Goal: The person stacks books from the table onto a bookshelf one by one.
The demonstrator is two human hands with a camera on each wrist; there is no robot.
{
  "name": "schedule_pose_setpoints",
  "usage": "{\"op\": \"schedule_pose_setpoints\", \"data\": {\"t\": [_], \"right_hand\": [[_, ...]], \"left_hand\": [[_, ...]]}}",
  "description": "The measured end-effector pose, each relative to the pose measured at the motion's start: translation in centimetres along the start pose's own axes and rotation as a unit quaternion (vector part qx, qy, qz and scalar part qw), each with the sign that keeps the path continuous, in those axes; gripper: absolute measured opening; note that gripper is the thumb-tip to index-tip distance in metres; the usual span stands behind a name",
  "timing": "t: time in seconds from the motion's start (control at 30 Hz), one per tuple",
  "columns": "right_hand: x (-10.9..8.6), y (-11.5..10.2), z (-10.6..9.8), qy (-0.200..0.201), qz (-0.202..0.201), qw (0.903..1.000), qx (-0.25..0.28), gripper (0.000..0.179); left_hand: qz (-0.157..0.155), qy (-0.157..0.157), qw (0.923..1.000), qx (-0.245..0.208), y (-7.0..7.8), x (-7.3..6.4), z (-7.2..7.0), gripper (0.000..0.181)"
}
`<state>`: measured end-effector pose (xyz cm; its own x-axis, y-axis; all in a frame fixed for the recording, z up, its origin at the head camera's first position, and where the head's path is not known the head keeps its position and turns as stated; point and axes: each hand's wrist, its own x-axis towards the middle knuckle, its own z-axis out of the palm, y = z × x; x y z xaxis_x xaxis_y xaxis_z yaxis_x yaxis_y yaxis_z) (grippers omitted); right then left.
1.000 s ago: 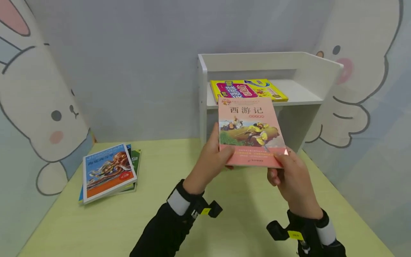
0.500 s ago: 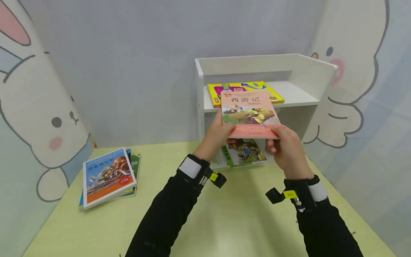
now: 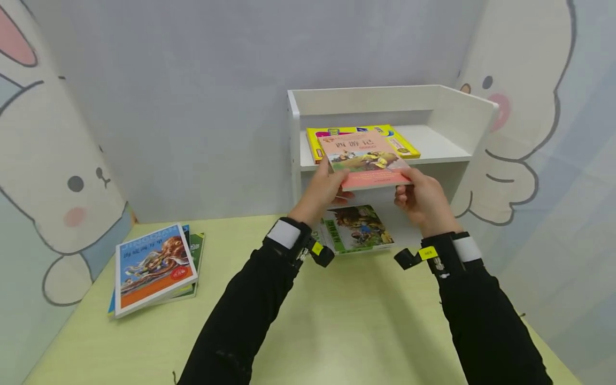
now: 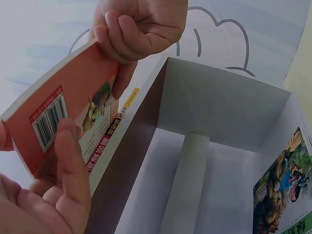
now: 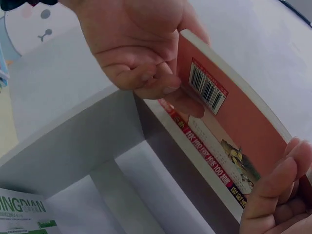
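Note:
A pink book [image 3: 366,160] with an illustrated cover is held face up at the front of the shelf's upper level. My left hand [image 3: 321,191] grips its lower left corner, thumb on the cover and fingers beneath. At the lower right corner my right hand [image 3: 423,203] pinches it between thumb and fingers. The far part of the pink book overlaps a yellow book [image 3: 406,145] lying on the upper board; whether they touch I cannot tell. Both wrist views show the pink back cover with a barcode [image 4: 50,119] and the yellow book's spine [image 5: 204,153] below it.
The white shelf [image 3: 292,123] stands against the back wall. A green-and-white book [image 3: 358,229] lies in its lower level. At the table's left, a blue-and-orange book [image 3: 155,267] rests on other books [image 3: 196,248]. Walls close in on both sides of the table [image 3: 332,321].
Both hands have carried the pink book forward to the upper level, and it now lies flatter. The green-and-white book below has come into sight.

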<state>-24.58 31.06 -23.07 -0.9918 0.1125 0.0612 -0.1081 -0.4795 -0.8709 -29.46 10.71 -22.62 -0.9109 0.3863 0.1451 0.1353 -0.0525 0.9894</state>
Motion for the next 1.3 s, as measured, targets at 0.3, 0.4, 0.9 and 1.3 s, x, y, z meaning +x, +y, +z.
{"op": "schedule_pose_setpoints", "data": {"t": [0.3,0.4,0.9,1.3], "right_hand": [[1.8,-0.5,0.7,0.045,0.008,0.9984,-0.033,0.033],[0.9,-0.5,0.4,0.044,0.005,0.9990,-0.010,0.040],[-6.8,7.1,2.8,-0.125,-0.144,0.9603,-0.204,0.073],[-5.3,8.3,5.8,-0.107,-0.174,0.8938,-0.399,0.079]], "left_hand": [[0.003,-0.003,1.0000,0.004,0.3,1.4,-0.5,0.080],[-0.003,-0.008,0.9999,0.014,0.3,1.5,-0.7,0.072],[0.173,0.057,0.8006,0.571,2.2,1.0,-2.9,0.051],[0.155,0.040,0.7861,0.597,1.7,1.8,-2.7,0.052]]}}
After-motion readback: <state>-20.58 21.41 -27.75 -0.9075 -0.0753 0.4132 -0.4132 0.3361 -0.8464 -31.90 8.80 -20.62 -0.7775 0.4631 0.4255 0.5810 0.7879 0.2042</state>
